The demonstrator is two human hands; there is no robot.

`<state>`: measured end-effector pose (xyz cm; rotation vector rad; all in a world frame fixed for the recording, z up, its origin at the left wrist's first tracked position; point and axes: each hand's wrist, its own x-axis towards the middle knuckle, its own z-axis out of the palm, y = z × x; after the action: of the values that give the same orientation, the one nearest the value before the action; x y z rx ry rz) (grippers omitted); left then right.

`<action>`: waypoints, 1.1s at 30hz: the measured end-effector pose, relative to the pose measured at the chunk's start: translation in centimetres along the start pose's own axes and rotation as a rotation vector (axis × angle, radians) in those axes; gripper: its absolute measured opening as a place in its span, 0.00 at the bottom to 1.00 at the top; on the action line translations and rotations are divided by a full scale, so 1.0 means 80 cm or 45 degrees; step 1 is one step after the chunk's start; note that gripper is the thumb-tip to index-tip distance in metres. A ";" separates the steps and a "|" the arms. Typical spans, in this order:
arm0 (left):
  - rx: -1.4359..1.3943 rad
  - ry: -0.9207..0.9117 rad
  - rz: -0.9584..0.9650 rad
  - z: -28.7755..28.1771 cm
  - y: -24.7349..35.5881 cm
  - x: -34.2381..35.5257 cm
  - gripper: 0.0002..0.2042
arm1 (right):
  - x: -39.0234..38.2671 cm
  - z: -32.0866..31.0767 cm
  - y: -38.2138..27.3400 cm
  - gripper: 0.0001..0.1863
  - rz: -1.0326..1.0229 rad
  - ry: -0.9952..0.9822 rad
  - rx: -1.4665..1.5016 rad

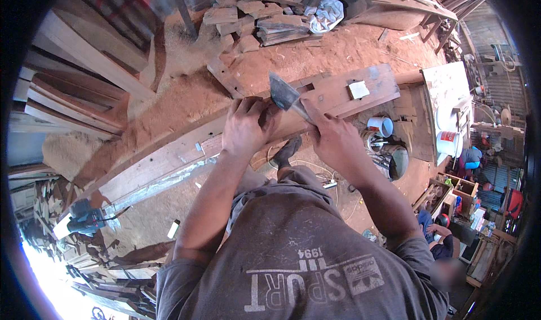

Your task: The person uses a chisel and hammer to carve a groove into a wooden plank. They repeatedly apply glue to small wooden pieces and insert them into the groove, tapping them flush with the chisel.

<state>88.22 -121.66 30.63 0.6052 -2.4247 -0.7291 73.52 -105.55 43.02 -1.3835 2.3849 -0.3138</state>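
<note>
My right hand (339, 142) is closed around the handle of a putty knife (284, 93). Its dark, wide blade points up and to the left. Just left of the blade is my left hand (245, 125), its fingers curled together against something brown that I cannot make out. Both hands are over a long wooden beam (169, 165), which runs from the lower left to the upper right. Near its right end the beam has a cut slot, and a small whitish square (358, 90) lies on its top.
A dark power tool (84, 221) rests by the beam's left end. Scrap wood (248, 18) is piled beyond the sawdust-covered ground. To the right stand a small bucket (380, 125), a white bucket (448, 142) on a bench, and another person (442, 241). Curved boards (73, 109) lean at left.
</note>
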 end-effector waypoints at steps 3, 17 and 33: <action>-0.004 0.001 0.009 0.002 -0.001 0.001 0.11 | 0.002 -0.003 0.003 0.29 0.023 -0.006 -0.020; -0.012 0.029 -0.008 0.004 -0.002 -0.001 0.12 | -0.006 -0.010 -0.019 0.29 0.077 -0.053 -0.089; 0.024 0.019 -0.034 0.003 -0.002 -0.004 0.15 | -0.023 0.001 0.009 0.30 0.068 0.026 0.002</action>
<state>88.38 -121.52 30.25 0.6489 -2.4167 -0.7113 73.83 -103.65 43.05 -1.3195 2.4330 -0.3176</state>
